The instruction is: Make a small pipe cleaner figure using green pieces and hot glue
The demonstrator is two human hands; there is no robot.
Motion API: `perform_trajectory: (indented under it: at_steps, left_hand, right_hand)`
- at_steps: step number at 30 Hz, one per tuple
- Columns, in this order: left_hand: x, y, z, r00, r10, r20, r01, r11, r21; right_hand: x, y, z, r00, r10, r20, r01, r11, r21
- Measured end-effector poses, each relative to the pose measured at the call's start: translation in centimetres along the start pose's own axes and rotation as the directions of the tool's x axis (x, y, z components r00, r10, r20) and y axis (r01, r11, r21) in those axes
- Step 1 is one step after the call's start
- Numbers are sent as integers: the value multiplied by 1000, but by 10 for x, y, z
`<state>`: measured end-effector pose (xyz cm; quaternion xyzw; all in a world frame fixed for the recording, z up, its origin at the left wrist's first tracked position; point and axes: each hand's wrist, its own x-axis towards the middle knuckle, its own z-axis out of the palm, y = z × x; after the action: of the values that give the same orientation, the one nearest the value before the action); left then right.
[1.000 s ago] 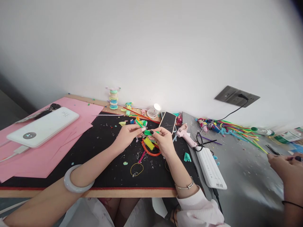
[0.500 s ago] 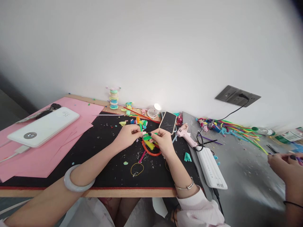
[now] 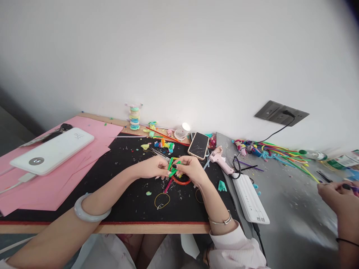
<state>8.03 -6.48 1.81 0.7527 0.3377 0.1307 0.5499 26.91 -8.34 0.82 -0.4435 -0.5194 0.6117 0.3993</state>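
Bright-green, fuzzy pipe-cleaner strips (image 3: 170, 164) sit between the left hand (image 3: 153, 167) and the right hand (image 3: 191, 170), about equally near; both pinch them with fingertips drawn together. One strip's long axis points forward, away from the hands; another slants across.

The left forearm (image 3: 120, 184) extends forward and to the right; the right forearm (image 3: 211, 200) extends forward and to the left. The left hand (image 3: 153, 167) and right hand (image 3: 192, 170) are close together, fingers (image 3: 165, 173) bent in pinch grips.
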Motion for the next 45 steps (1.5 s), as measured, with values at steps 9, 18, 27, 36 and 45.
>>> perform_trajectory:
  at_steps: [9, 18, 27, 36, 45]
  left_hand:
    - [2, -8, 4, 1000, 20, 16, -22, 994, 103]
    - [8, -2, 7, 942, -61, -330, -58, 939, -338]
    - [17, -12, 15, 892, -28, -452, -187, 886, -424]
    - [17, -6, 16, 832, 7, -555, -238, 908, -345]
    - [10, -4, 6, 818, 74, -570, -146, 986, -82]
  right_hand:
    - [1, 4, 4, 996, -38, 80, 47, 992, -114]
    - [3, 0, 1, 952, -177, -250, 186, 983, 9]
    - [4, 4, 4, 954, -138, -266, 159, 986, 58]
    - [7, 4, 0, 954, -121, -274, 134, 991, 29]
    - [5, 6, -1, 972, -73, -224, 90, 994, 67]
